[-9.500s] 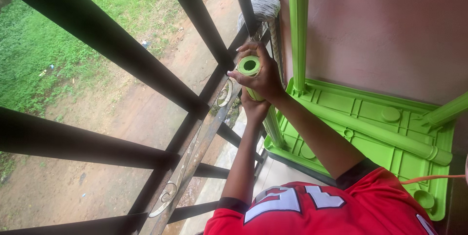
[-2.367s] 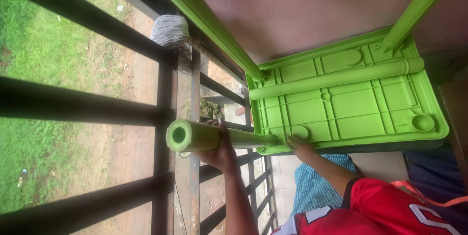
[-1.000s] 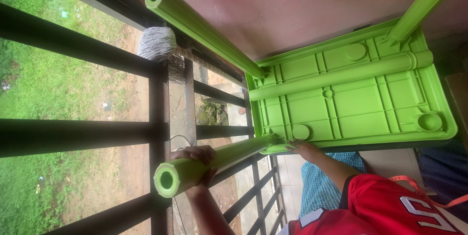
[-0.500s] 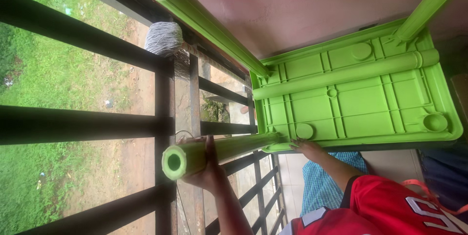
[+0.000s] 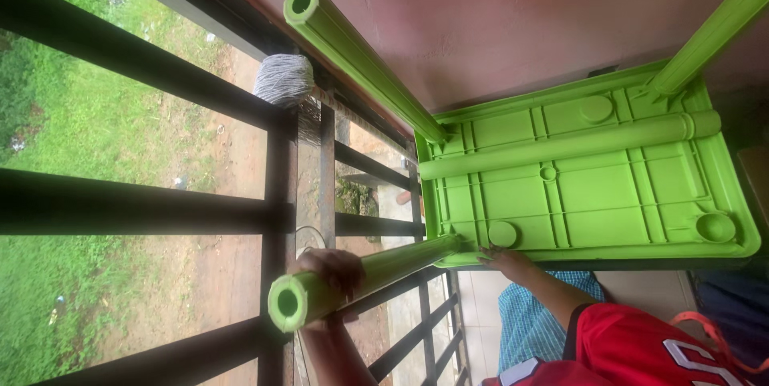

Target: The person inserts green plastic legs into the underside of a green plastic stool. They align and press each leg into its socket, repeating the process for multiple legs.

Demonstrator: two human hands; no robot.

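Beside the black metal window bars (image 5: 160,210), left hand (image 5: 332,270) wrapped around a tubular lime-green plastic leg (image 5: 360,278); right hand (image 5: 505,258) pressed flat on the upturned lime-green plastic table (image 5: 585,186).

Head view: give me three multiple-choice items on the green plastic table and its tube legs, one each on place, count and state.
1. Where does the loose green plastic tube leg lie?
A. on the grass
B. across the underside of the upturned green plastic table
C. on the black window bars

2. How many green tube legs show?
A. two
B. four
C. six

3. How is the left hand set on the held green tube leg?
A. closed around it
B. flat, apart from it
C. under the table

Answers:
1. B, it rests along the ribbed underside.
2. B, two stand at corners, one lies loose, one is held.
3. A, the fingers wrap it near its free end.
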